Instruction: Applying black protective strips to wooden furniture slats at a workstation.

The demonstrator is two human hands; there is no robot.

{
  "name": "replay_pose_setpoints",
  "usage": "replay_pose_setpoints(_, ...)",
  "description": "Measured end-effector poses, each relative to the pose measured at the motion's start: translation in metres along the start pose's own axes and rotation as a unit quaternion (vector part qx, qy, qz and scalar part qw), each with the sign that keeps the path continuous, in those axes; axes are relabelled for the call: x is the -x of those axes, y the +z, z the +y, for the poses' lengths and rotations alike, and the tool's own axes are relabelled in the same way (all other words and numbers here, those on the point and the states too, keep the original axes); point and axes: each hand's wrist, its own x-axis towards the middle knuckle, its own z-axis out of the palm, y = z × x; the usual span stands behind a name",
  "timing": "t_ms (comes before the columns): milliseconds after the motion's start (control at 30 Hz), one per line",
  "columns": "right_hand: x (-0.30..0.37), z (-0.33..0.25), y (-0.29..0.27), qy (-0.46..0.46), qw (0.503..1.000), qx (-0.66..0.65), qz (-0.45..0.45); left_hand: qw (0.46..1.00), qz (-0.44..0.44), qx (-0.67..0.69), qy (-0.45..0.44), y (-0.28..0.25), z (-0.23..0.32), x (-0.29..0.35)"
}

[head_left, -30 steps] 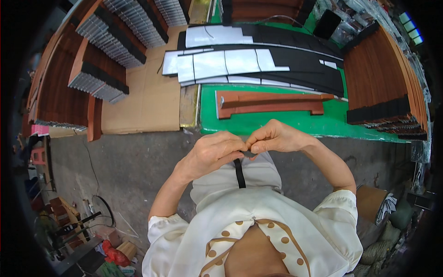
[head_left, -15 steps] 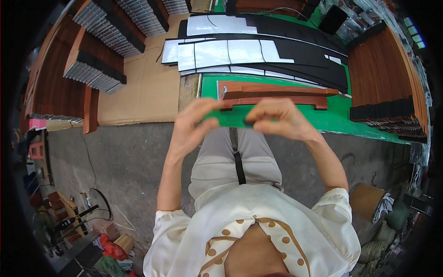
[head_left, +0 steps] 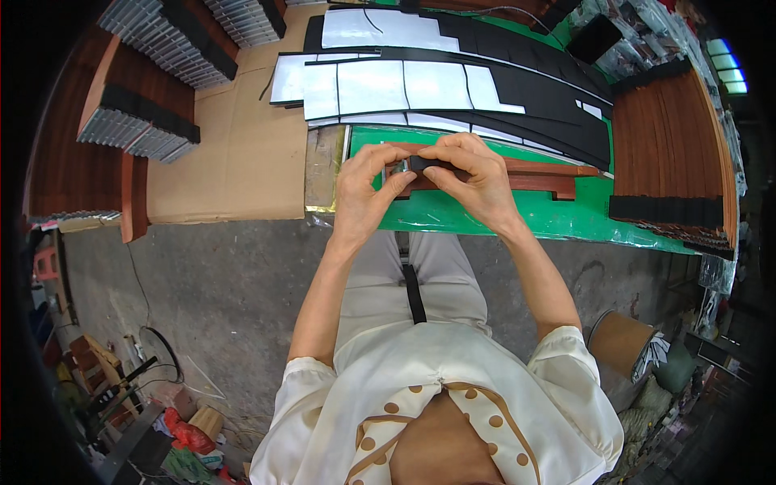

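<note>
Two red-brown wood-grain profiles (head_left: 533, 179) lie lengthwise on the green table covering in front of me. Above their left end, my hands meet at a short black strip (head_left: 428, 166). My right hand (head_left: 477, 172) pinches it between thumb and fingers. The thumb and forefinger of my left hand (head_left: 368, 182) close on the strip's left end, beside the profile's pale end. My fingers partly hide the strip and the profile ends, so I cannot tell whether the strip touches the profile.
Black strips with white backing sheets (head_left: 364, 87) lie piled beyond my hands. Stacks of wood-grain profiles with black-covered ends stand at left (head_left: 141, 121) and right (head_left: 671, 153). Brown cardboard (head_left: 234, 178) covers the table's left part. A brown drum (head_left: 618, 343) stands on the floor at right.
Both hands have moved forward and closer together, over the left end of the profiles. My left hand, apart before, now closes on the black strip that my right hand was holding.
</note>
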Motion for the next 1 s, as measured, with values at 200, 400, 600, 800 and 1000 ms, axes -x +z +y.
replay_pose_setpoints(200, 0.0007, -0.0012, 0.0010, 0.009, 1.000, 0.008, 0.003, 1.000, 0.009, -0.018, 0.008, 0.0019, -0.0065, 0.0011)
replay_pose_setpoints(400, 0.0005, -0.0022, 0.0026, 0.017, 1.000, 0.016, 0.005, 1.000, 0.009, -0.015, 0.002, 0.0018, -0.0061, 0.0009)
replay_pose_setpoints(600, 0.0005, -0.0024, 0.0024, 0.017, 1.000, 0.018, 0.002, 0.999, 0.006, -0.030, 0.008, 0.0016, -0.0079, 0.0019)
replay_pose_setpoints(800, -0.0011, -0.0030, 0.0026, 0.011, 1.000, 0.026, 0.001, 0.999, 0.006, -0.050, 0.021, 0.0003, -0.0078, 0.0014)
replay_pose_setpoints(1000, -0.0016, -0.0022, 0.0022, -0.001, 0.999, 0.048, 0.008, 0.996, 0.023, -0.069, 0.060, 0.0036, -0.0047, 0.0023)
